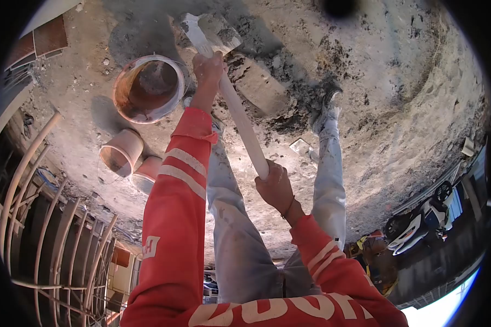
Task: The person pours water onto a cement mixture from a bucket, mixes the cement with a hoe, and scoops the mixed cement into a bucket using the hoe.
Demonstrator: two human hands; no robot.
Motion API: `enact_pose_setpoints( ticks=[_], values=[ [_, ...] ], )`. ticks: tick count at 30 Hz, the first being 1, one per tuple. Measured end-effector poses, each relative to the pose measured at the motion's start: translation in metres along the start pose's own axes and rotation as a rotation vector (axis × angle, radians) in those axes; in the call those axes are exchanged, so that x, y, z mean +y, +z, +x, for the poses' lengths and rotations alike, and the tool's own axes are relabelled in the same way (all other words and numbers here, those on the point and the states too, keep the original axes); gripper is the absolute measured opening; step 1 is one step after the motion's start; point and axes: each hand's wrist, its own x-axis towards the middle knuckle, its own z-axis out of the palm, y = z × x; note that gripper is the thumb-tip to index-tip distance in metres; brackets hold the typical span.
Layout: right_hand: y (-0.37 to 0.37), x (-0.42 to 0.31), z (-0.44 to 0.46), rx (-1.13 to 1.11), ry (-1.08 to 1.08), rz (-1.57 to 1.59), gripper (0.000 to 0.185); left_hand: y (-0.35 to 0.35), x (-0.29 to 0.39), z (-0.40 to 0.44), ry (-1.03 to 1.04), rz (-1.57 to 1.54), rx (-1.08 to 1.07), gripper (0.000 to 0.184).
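My left hand (208,69) is wrapped round the upper part of a long pale-handled hoe (239,116), close to its head. My right hand (273,186) grips the lower end of the handle, nearest my body. The hoe's broad, dirt-covered blade (219,32) is at the ground at the top of the view, beyond my left hand. Dark, crumbly mud or mortar (294,103) lies between my feet and around a flat, dusty rectangular slab (261,87).
A large dirty bucket (149,89) stands left of my left arm, with a smaller bucket (121,152) and another bucket (147,173) below it. A small flat piece (303,147) lies near my right leg. Bamboo-like poles (49,229) stand lower left. A motorcycle (420,220) is at right.
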Motion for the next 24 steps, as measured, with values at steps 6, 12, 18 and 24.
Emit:
enact_pose_setpoints(
  ticks=[6, 12, 18, 24],
  values=[
    [0.021, -0.018, 0.051, -0.018, 0.001, -0.072, 0.041, -0.047, -0.033, 0.053, 0.763, 1.060, 0.044, 0.026],
    [0.000, 0.024, -0.029, -0.225, 0.222, -0.209, 0.048, -0.042, -0.176, -0.021, 0.529, 0.975, 0.139, 0.046],
    [-0.049, 0.057, -0.095, -0.329, 0.368, -0.412, 0.044, 0.002, -0.280, -0.132, -0.095, 0.335, -0.039, 0.020],
    [-0.044, 0.024, -0.090, -0.403, 0.251, -0.495, 0.051, 0.006, -0.262, -0.144, -0.564, -0.209, -0.243, 0.005]
  ],
)
